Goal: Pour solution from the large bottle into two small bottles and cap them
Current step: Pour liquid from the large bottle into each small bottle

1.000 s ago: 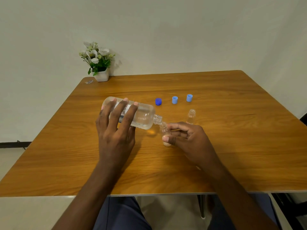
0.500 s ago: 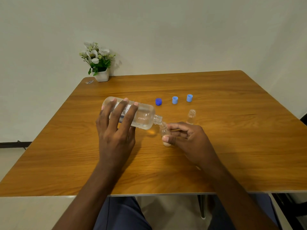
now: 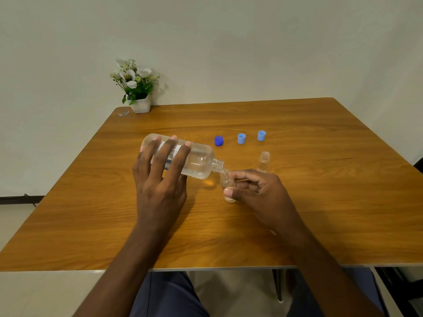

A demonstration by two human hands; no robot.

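- The table (image 3: pixel 320 202) carries everything; both hands work over its middle, which leaves plenty of bare wood on all sides of the pour should any liquid spill.
- The large bottle (image 3: pixel 196 163) lies almost on its side in the left hand (image 3: pixel 160 179), whose fingers are closed over its top. Its base points away to that hand's left and its open neck points right, toward the other hand, low enough for liquid to run out.
- The right hand (image 3: pixel 258 191) is pinched around the first small bottle (image 3: pixel 227 184), thumb on the near side and fingers behind. The bottle stands on the table, leaning slightly, with its mouth right under the large bottle's neck. That hold probably steadies so light a container against the stream.
- The flower pot (image 3: pixel 142 104) sits at the far left corner, well away from both hands.
- The second small bottle (image 3: pixel 264 160) stands open just beyond the right hand's fingers, near enough to swap in next; how full either small bottle is I cannot tell.
- Three caps lie in a row beyond both hands: a dark blue cap (image 3: pixel 218 141) and two light blue caps (image 3: pixel 241 138), clear of the pouring yet within easy reach for capping.
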